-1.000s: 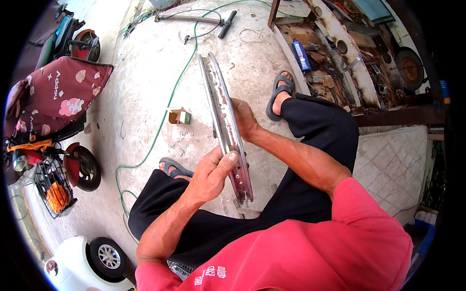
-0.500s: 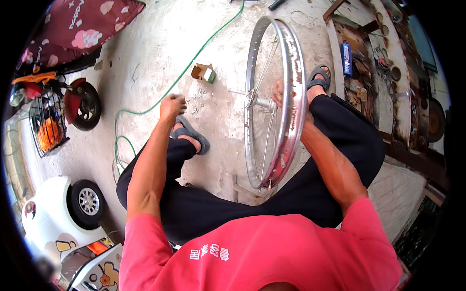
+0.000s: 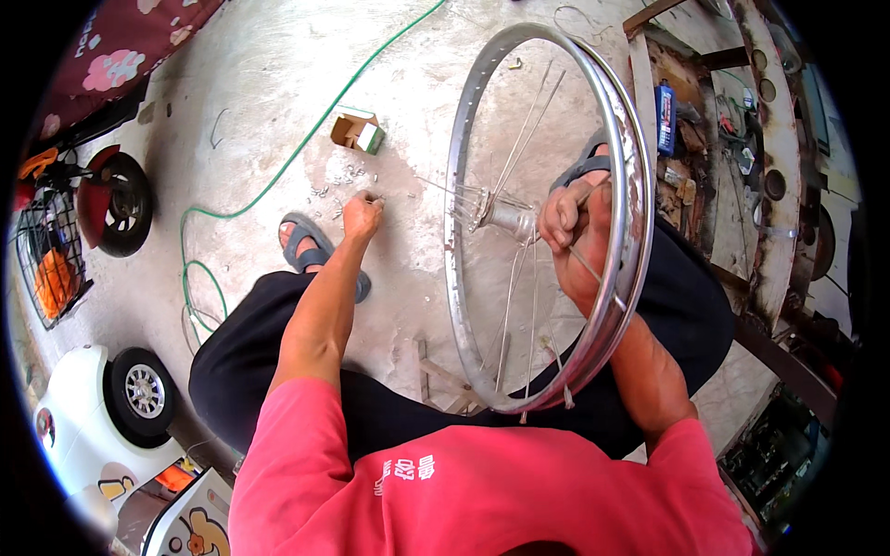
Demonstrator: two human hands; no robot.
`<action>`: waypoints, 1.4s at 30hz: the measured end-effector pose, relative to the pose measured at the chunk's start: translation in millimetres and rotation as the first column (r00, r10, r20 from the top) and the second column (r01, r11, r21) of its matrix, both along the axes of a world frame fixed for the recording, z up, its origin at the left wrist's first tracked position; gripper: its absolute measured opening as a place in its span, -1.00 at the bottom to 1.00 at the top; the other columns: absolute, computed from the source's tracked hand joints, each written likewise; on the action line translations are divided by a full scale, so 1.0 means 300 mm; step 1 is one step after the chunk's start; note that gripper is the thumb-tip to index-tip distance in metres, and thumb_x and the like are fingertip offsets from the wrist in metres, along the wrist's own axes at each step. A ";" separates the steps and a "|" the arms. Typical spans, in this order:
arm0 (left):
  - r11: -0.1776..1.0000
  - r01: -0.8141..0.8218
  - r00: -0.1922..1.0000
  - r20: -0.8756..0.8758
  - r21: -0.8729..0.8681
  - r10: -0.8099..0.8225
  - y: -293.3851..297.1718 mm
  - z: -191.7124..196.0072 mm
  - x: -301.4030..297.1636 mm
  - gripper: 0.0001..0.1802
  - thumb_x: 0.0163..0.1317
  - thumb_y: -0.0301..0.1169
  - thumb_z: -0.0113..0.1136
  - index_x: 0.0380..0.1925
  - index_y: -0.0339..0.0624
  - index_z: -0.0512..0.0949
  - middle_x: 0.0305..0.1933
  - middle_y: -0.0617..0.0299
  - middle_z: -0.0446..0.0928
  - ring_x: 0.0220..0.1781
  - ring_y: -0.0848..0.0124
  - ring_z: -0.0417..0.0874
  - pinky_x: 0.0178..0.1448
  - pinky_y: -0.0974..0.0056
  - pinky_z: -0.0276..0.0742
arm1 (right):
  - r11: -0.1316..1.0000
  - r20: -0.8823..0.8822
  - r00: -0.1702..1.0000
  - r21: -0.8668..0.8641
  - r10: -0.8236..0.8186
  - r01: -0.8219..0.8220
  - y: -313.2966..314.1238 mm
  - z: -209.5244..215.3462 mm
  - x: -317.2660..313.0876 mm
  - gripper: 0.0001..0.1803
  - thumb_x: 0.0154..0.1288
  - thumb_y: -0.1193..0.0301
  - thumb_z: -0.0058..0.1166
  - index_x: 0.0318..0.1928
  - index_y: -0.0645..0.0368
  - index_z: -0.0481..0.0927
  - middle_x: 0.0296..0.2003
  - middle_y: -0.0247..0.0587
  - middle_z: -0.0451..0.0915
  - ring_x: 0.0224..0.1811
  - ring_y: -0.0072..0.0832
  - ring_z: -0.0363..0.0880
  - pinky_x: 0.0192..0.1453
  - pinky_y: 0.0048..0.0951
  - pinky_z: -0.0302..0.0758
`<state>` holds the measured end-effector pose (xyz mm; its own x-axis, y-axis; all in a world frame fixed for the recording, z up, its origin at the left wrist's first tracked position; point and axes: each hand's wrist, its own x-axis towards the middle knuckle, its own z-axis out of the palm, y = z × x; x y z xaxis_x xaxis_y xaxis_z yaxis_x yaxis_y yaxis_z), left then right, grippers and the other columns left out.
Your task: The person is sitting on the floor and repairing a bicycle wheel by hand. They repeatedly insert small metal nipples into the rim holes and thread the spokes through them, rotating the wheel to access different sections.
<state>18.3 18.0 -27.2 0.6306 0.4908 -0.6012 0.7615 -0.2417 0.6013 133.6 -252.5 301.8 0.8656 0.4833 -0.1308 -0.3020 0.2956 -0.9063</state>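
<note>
Wheel rim (image 3: 623,167) against right hand (image 3: 573,222)

shiny metal wheel rim (image 3: 619,167) with loose spokes stands upright on edge above the concrete floor.

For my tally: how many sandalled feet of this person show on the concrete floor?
2. The left sandal lies beside the left hand; the right sandal shows through the wheel rim, above the right hand.

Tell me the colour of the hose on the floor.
Green; the hose shows in the head view, looping across the concrete floor.
</note>
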 end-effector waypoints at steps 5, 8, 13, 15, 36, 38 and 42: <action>0.974 0.051 0.997 -0.063 0.222 -0.038 -0.058 -0.001 0.083 -0.68 0.08 -0.28 0.23 -0.22 -0.26 0.60 -0.20 -0.17 0.65 -0.07 -0.10 0.65 0.04 0.00 0.53 | 0.994 0.002 0.999 -0.095 -0.054 0.054 0.004 0.018 -0.002 -0.37 0.43 -0.21 -0.19 -0.54 0.05 0.31 -0.69 -0.41 0.23 -0.67 -0.65 0.12 -0.55 -0.60 0.15; 0.956 0.141 0.990 -0.034 0.255 -0.137 -0.047 -0.019 0.094 -0.71 0.04 -0.33 0.19 -0.26 -0.26 0.58 -0.21 -0.21 0.63 -0.08 -0.13 0.64 0.04 -0.03 0.52 | 0.992 -0.017 0.999 -0.118 -0.038 0.036 0.007 0.031 0.009 -0.38 0.46 -0.18 -0.20 -0.55 0.05 0.31 -0.68 -0.40 0.23 -0.66 -0.65 0.12 -0.53 -0.59 0.16; 0.970 0.194 0.979 0.033 0.146 -0.201 -0.071 0.018 0.128 -0.70 0.01 -0.35 0.14 -0.24 -0.27 0.58 -0.21 -0.22 0.62 -0.09 -0.14 0.63 0.04 0.00 0.52 | 0.993 -0.023 0.999 -0.110 -0.044 0.041 0.002 0.025 0.024 -0.38 0.45 -0.19 -0.19 -0.54 0.05 0.31 -0.68 -0.40 0.24 -0.66 -0.66 0.13 -0.52 -0.59 0.17; 0.977 0.180 0.969 0.154 0.113 -0.196 -0.115 0.021 0.130 -0.69 0.02 -0.35 0.13 -0.24 -0.27 0.58 -0.20 -0.20 0.62 -0.09 -0.13 0.63 0.04 0.02 0.53 | 0.993 -0.036 0.998 -0.111 -0.047 0.043 -0.001 0.026 0.024 -0.38 0.44 -0.20 -0.18 -0.54 0.05 0.31 -0.67 -0.40 0.24 -0.66 -0.66 0.13 -0.52 -0.59 0.17; 0.375 -0.266 0.855 -0.039 -0.888 0.517 -0.087 0.253 0.194 -0.95 0.21 -0.43 0.13 -0.39 -0.06 0.46 -0.40 0.31 0.43 -0.40 0.41 0.46 -0.26 0.32 0.49 | 0.984 -0.016 0.986 -0.072 -0.167 0.166 -0.062 -0.176 -0.028 -0.58 0.46 0.02 -0.03 -0.38 0.10 0.36 -0.57 -0.41 0.28 -0.58 -0.64 0.20 -0.52 -0.61 0.22; 0.261 -0.114 0.831 0.052 -0.959 0.553 -0.015 0.334 0.192 -0.95 0.20 -0.44 0.14 -0.39 -0.06 0.46 -0.40 0.30 0.43 -0.39 0.41 0.43 -0.28 0.33 0.46 | 0.989 -0.193 0.981 0.143 0.001 0.027 -0.043 -0.158 -0.001 -0.70 0.45 0.15 0.01 -0.30 0.11 0.47 -0.52 -0.45 0.41 -0.55 -0.71 0.33 -0.50 -0.66 0.33; 0.291 -0.044 0.746 0.162 -0.956 0.646 0.000 0.644 0.224 -0.95 0.19 -0.47 0.14 -0.40 -0.12 0.46 -0.36 0.25 0.47 -0.39 0.40 0.43 -0.34 0.36 0.44 | 0.977 -0.076 0.984 -0.154 -0.158 0.145 0.057 0.048 -0.043 -0.43 0.46 -0.13 -0.10 -0.35 0.15 0.56 -0.51 -0.52 0.45 -0.46 -0.78 0.33 -0.42 -0.66 0.28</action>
